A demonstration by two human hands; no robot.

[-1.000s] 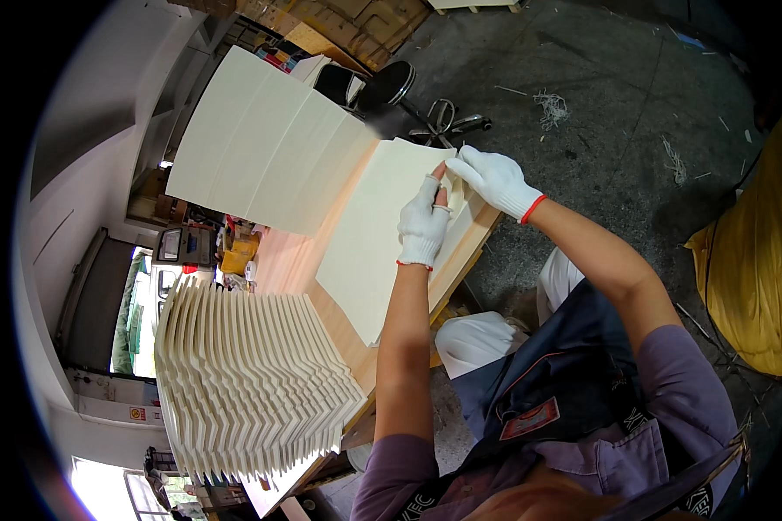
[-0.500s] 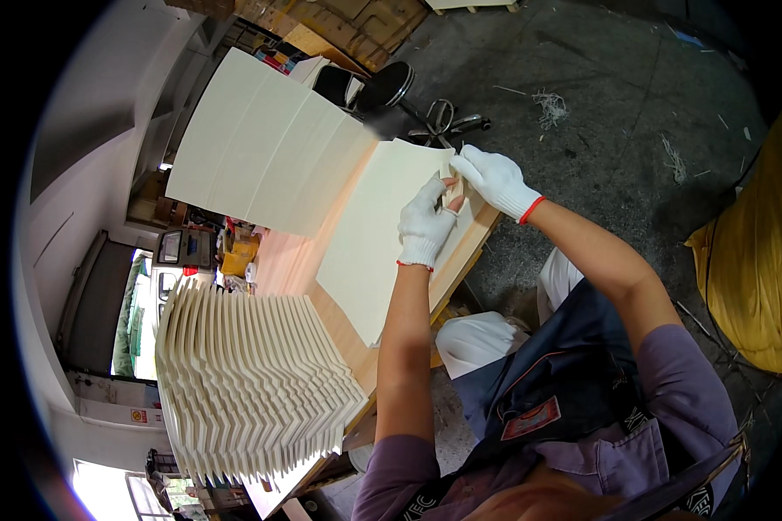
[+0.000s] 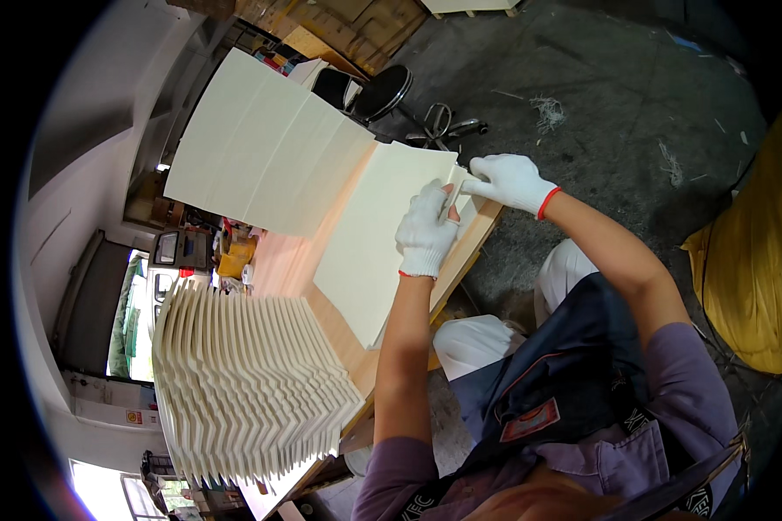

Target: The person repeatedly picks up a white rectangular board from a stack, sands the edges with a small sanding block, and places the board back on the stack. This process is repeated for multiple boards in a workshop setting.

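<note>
Cream sheet (image 3: 382, 234) mid-fold: we pinch its corner between left hand (image 3: 426, 230) and right hand (image 3: 513, 181) (both gloved); pressing the crease flat comes next.

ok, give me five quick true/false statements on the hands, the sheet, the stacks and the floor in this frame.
1. Both hands wear white gloves. True: left hand, right hand.
2. The hands meet at a corner of the cream sheet. True.
3. The fanned stack lies right of the person. False: it lies left, on the wooden bench.
4. The office chair stands on the bench. False: it stands on the grey floor beyond it.
5. The yellow cloth covers the sheet. False: it lies on the floor at the right.
</note>
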